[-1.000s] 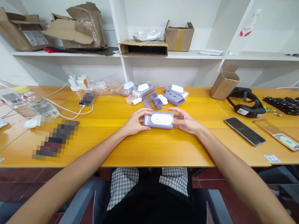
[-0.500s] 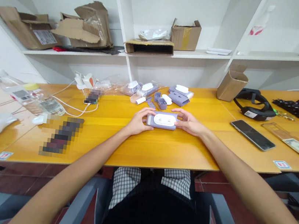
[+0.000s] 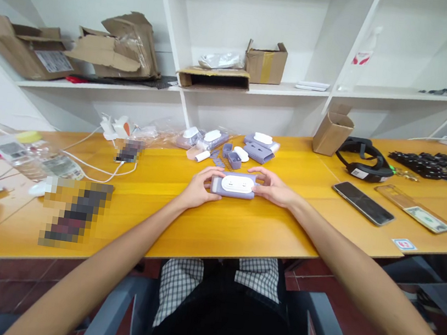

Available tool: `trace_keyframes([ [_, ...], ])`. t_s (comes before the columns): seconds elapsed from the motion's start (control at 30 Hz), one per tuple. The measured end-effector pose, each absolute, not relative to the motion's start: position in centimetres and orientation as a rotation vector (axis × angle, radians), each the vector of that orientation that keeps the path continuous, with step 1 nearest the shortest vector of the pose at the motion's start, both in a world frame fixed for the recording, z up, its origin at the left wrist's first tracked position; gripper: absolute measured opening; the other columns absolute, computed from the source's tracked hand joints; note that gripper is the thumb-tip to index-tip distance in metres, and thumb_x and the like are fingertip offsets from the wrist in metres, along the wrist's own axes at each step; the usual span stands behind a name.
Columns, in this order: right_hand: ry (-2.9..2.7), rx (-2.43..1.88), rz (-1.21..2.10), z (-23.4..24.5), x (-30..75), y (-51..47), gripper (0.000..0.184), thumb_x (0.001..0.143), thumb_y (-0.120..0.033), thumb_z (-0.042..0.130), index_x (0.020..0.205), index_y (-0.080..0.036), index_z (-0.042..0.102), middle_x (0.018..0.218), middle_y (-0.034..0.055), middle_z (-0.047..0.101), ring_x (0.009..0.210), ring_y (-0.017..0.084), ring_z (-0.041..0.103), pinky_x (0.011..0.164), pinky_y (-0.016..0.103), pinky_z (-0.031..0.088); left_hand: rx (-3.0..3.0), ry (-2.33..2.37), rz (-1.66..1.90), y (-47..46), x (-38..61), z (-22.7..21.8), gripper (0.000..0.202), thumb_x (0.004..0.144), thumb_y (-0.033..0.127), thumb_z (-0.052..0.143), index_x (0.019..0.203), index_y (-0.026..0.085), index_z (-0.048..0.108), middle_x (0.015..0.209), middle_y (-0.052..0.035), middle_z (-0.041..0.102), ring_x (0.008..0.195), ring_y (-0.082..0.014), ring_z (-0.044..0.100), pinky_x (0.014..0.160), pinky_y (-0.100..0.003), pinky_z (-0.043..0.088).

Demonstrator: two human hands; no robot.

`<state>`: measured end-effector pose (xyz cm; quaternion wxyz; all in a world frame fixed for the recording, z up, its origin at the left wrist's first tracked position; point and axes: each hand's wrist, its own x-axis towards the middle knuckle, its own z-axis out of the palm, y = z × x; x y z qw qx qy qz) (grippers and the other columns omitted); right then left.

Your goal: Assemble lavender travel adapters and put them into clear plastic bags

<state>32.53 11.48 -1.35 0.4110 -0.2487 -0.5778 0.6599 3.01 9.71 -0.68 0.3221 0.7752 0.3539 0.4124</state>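
A lavender plastic housing [image 3: 220, 192] lies in front of me on the table, with a white oval plate [image 3: 238, 184] on its upper face. Two small dark slots show in the plate. My left hand [image 3: 199, 187] grips the housing's left end between thumb and fingers. At the other end my right hand [image 3: 272, 188] has its thumb on the right edge, index finger stretched behind. Just beyond are lavender cups [image 3: 233, 159], a white oval cap [image 3: 241, 154], a white cylinder [image 3: 202, 156] and another lavender housing [image 3: 258, 152].
Bagged units [image 3: 214, 138] lie at the back. On the right are a phone [image 3: 363, 202], a clear case with a banknote [image 3: 430, 219], a black headset [image 3: 365, 162] and a small carton [image 3: 334, 130]. Plastic bottles [image 3: 22, 147] and white cables [image 3: 97, 176] occupy the left.
The view has turned a little to the right and up, so everything appears shifted left and slightly lower. Both hands stay on the housing, which keeps about the same pose.
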Motion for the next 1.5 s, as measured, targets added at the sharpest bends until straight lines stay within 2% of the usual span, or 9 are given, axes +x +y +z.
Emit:
trace_keyframes([
  [0.2, -1.481, -0.656, 1.625, -1.47, 32.30, 11.47, 0.059, 0.072, -0.029, 0.093, 0.121, -0.029, 0.061, 0.107, 0.0018, 0.064, 0.088, 0.017, 0.068, 0.075, 0.033, 0.060, 2.014, 0.925, 1.043, 9.81, 2.64, -0.73, 0.063, 0.068, 0.022, 0.089, 0.129, 0.026, 0.073, 0.152, -0.0136, 0.052, 0.138, -0.0347, 0.058, 0.102, -0.051, 0.060],
  [0.37, -1.502, -0.670, 1.613, -1.28, 32.20, 11.50, 0.059, 0.069, -0.031, 0.094, 0.117, -0.029, 0.059, 0.107, 0.0016, 0.063, 0.088, 0.018, 0.067, 0.075, 0.034, 0.060, 2.055, 0.929, 1.041, 9.96, 2.52, -0.81, 0.065, 0.070, 0.026, 0.089, 0.132, 0.028, 0.073, 0.153, -0.0134, 0.052, 0.140, -0.0361, 0.056, 0.104, -0.054, 0.059],
  [0.6, -1.490, -0.675, 1.627, -0.97, 32.01, 11.39, 0.057, 0.069, -0.029, 0.094, 0.114, -0.028, 0.058, 0.108, 0.0012, 0.063, 0.087, 0.017, 0.068, 0.072, 0.031, 0.059, 2.048, 0.942, 1.037, 9.76, 2.66, -0.67, 0.065, 0.070, 0.025, 0.089, 0.133, 0.027, 0.073, 0.153, -0.0137, 0.051, 0.140, -0.0357, 0.057, 0.104, -0.053, 0.059],
  [0.8, -1.444, -0.665, 1.677, -0.86, 32.13, 11.63, 0.057, 0.070, -0.027, 0.094, 0.117, -0.027, 0.062, 0.106, 0.0007, 0.060, 0.090, 0.016, 0.067, 0.076, 0.031, 0.061, 2.047, 0.978, 1.025, 9.88, 2.72, -0.63, 0.070, 0.069, 0.024, 0.087, 0.136, 0.025, 0.068, 0.152, -0.0142, 0.051, 0.140, -0.0349, 0.056, 0.104, -0.051, 0.059],
  [1.0, -1.473, -0.718, 1.646, -0.99, 32.35, 12.07, 0.055, 0.075, -0.031, 0.092, 0.121, -0.027, 0.064, 0.110, 0.0032, 0.059, 0.090, 0.017, 0.067, 0.073, 0.031, 0.065, 2.090, 1.000, 0.989, 10.08, 2.79, -0.43, 0.087, 0.071, 0.040, 0.092, 0.149, 0.026, 0.057, 0.153, -0.0148, 0.048, 0.141, -0.0349, 0.054, 0.112, -0.053, 0.053],
  [1.2, -1.489, -0.758, 1.609, -1.11, 32.34, 12.18, 0.052, 0.076, -0.032, 0.091, 0.120, -0.026, 0.066, 0.109, 0.0035, 0.058, 0.089, 0.016, 0.066, 0.071, 0.031, 0.067, 2.199, 1.025, 0.972, 10.24, 2.87, -0.37, 0.069, 0.081, 0.051, 0.085, 0.141, 0.025, 0.064, 0.146, -0.0140, 0.052, 0.139, -0.0343, 0.055, 0.112, -0.053, 0.053],
  [1.5, -1.491, -0.748, 1.627, -0.86, 32.51, 11.95, 0.050, 0.077, -0.030, 0.091, 0.121, -0.025, 0.066, 0.108, 0.0040, 0.058, 0.091, 0.017, 0.067, 0.073, 0.032, 0.067, 2.178, 1.016, 0.956, 10.26, 2.88, -0.38, 0.068, 0.079, 0.051, 0.086, 0.138, 0.025, 0.066, 0.145, -0.0134, 0.052, 0.139, -0.0338, 0.055, 0.108, -0.049, 0.056],
])
